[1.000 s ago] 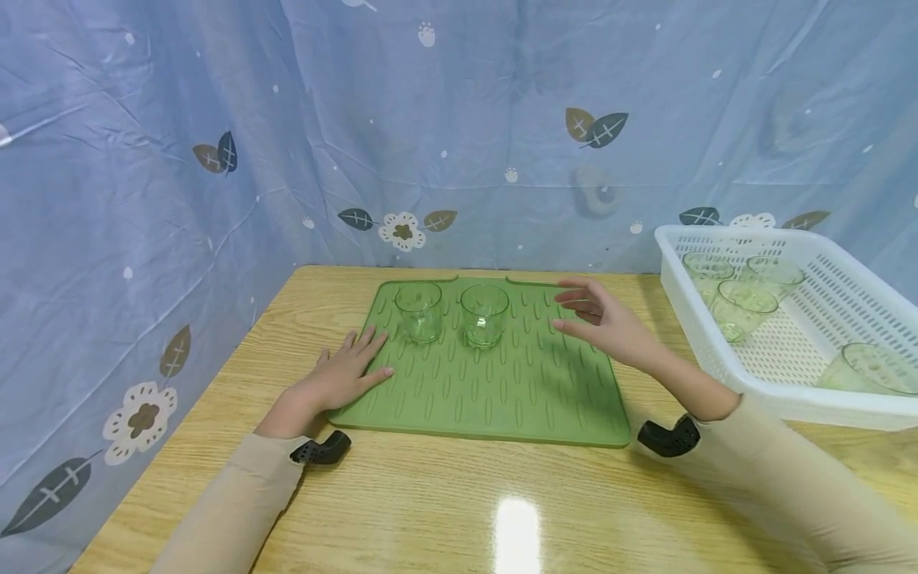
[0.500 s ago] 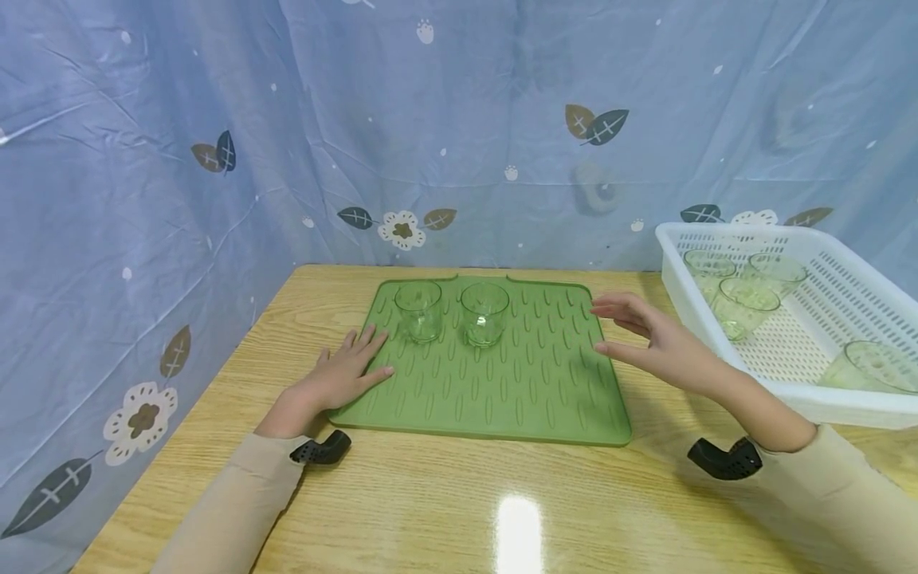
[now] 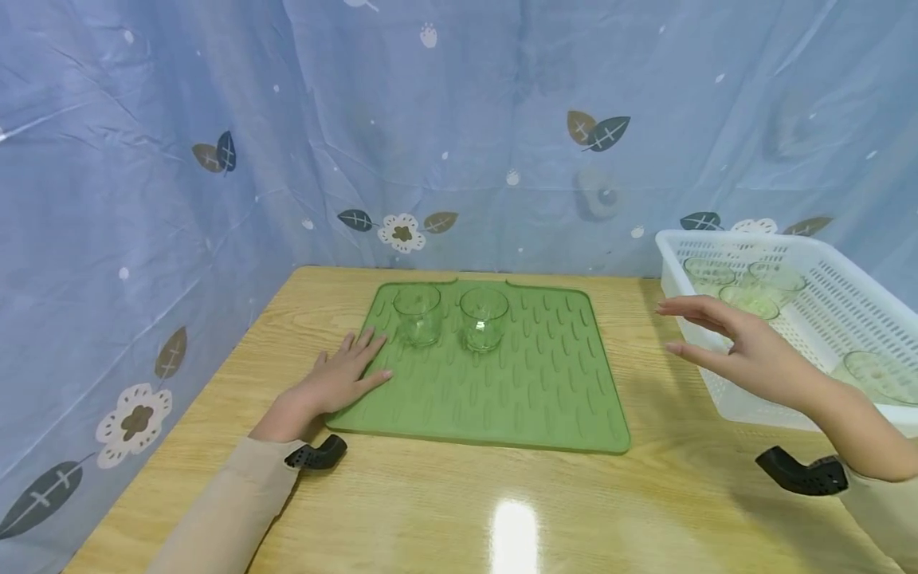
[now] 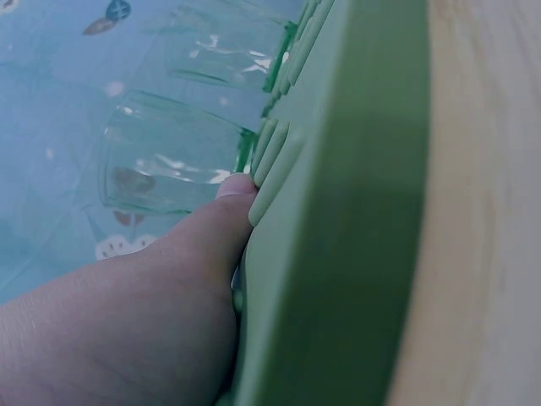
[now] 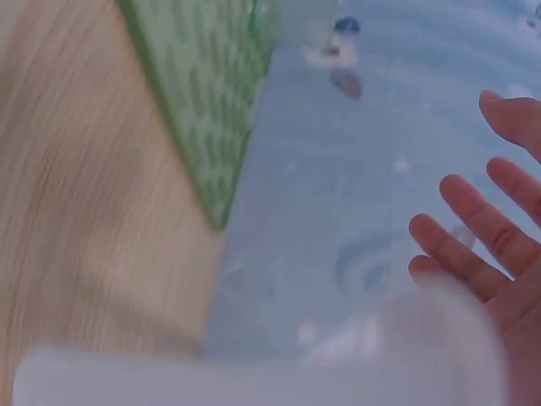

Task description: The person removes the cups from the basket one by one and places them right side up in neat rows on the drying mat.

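Note:
Two clear green-tinted glasses stand upright side by side on a green drying mat: a left glass (image 3: 418, 315) and a right glass (image 3: 484, 319). My left hand (image 3: 335, 385) rests with spread fingers on the left edge of the mat (image 3: 545, 399), close to the left glass; in the left wrist view its thumb (image 4: 228, 203) lies against the ridged surface. Held in the air in front of the white basket (image 3: 746, 406), my right hand (image 3: 753, 355) has nothing in it. The right wrist view shows its fingers (image 5: 473, 228) extended and apart.
Inside the basket at the right are several similar glasses, one of them a nearer glass (image 3: 880, 375) by the front wall. A blue patterned curtain (image 3: 502, 119) hangs behind the wooden table (image 3: 402, 502) and along its left side.
My right hand has moved from over the mat's right side rightwards to the basket, staying unladen. The left hand and the two glasses on the mat keep their places.

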Demonstrator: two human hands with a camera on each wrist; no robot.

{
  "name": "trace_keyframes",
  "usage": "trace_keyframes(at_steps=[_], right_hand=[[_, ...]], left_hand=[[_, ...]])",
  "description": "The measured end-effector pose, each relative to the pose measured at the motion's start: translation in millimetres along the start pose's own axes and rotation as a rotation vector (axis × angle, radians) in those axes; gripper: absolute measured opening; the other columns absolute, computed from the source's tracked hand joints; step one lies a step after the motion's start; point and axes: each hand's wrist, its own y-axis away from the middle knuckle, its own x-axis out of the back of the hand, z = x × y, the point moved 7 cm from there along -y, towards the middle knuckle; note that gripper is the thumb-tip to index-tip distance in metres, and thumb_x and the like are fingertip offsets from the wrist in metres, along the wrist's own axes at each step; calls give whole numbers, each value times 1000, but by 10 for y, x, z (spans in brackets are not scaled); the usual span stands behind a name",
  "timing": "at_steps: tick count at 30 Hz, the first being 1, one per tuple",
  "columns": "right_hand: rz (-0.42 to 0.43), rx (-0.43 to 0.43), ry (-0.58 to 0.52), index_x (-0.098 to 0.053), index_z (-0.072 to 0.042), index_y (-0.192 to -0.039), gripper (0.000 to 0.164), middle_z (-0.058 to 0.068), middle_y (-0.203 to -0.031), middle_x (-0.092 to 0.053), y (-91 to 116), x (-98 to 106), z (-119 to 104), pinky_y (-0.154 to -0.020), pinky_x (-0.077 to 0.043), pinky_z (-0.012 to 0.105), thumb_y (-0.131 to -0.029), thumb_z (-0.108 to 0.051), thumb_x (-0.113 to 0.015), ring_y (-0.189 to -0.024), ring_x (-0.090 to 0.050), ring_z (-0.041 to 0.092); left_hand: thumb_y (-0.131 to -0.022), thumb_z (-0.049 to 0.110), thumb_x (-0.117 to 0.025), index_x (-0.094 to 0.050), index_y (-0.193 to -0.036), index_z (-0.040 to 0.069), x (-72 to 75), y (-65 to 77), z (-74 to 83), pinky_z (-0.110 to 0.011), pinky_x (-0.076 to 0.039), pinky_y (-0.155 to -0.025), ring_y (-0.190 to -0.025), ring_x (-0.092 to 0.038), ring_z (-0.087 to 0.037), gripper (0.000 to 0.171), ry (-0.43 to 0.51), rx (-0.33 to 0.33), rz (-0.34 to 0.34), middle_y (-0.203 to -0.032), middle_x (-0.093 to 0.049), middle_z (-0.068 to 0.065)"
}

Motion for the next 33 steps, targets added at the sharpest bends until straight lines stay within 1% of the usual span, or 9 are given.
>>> trace_keyframes(at_steps=[5,11,14,17,18,21,23,25,33], right_hand=[[54,-111,48,-62,-9,-138,48,-23,-131,-55,195,139,244,-95,-32,2,-93,-1,-75,-120,-41,-20],[76,-130,137,-59,-2,-139,47,-34,-134,-44,396,300,508,-95,-25,-3,-95,-3,-74,-121,-34,-24],[43,-189,186,-53,0,-146,52,-10,-148,-49,486,350,670,-102,-17,-1,-98,-10,-71,-139,-35,-3],[37,-245,222,-49,2,-149,56,28,-147,-48,570,402,800,-108,-12,3,-99,-13,-70,-146,-34,29],[37,-265,222,-47,4,-149,57,35,-144,-46,598,421,834,-111,-10,5,-99,-13,-70,-144,-32,41],[37,-308,233,-44,8,-149,61,41,-144,-41,660,485,926,-124,-10,30,-99,-14,-71,-144,-27,51],[39,-337,220,-41,10,-150,63,42,-146,-39,698,524,990,-125,-9,50,-100,-14,-70,-145,-22,54],[37,-365,224,-36,12,-151,65,44,-146,-35,739,568,1051,-117,-7,68,-101,-14,-68,-143,-18,59],[125,-398,240,-27,18,-152,66,48,-149,-25,974,783,1343,-116,-2,71,-102,-4,-63,-144,-10,59]], left_hand=[[-107,56,-43,-15,-166,11,41,6,2,-80,0,-109,-153,1,-48,79,-6,-3,-9,-170,-5,-19],[-107,56,-43,-16,-166,11,125,-12,23,-80,0,-109,-153,2,-48,79,-7,-9,-13,-170,-4,-19],[-107,57,-43,-16,-166,11,154,-11,12,-81,0,-109,-153,2,-48,80,-19,-7,-15,-170,-4,-19],[-107,57,-43,-16,-166,11,165,-11,6,-81,-1,-109,-153,1,-48,80,-27,-8,-11,-170,-5,-19],[-107,57,-43,-16,-166,11,164,-12,6,-81,-1,-109,-153,1,-48,80,-28,-9,-12,-170,-5,-19],[-107,57,-43,-16,-166,11,159,-15,17,-81,-1,-109,-153,1,-49,79,-21,-13,-15,-170,-5,-20],[-107,57,-42,-15,-166,11,147,-17,20,-80,-1,-109,-153,2,-48,79,-20,-8,-22,-170,-4,-19],[-107,57,-42,-15,-166,11,135,-15,31,-80,0,-109,-153,2,-48,80,-19,-8,-25,-170,-4,-20],[-107,56,-43,-16,-166,11,109,-5,52,-80,1,-110,-153,3,-47,79,-2,-7,-25,-170,-5,-19]])
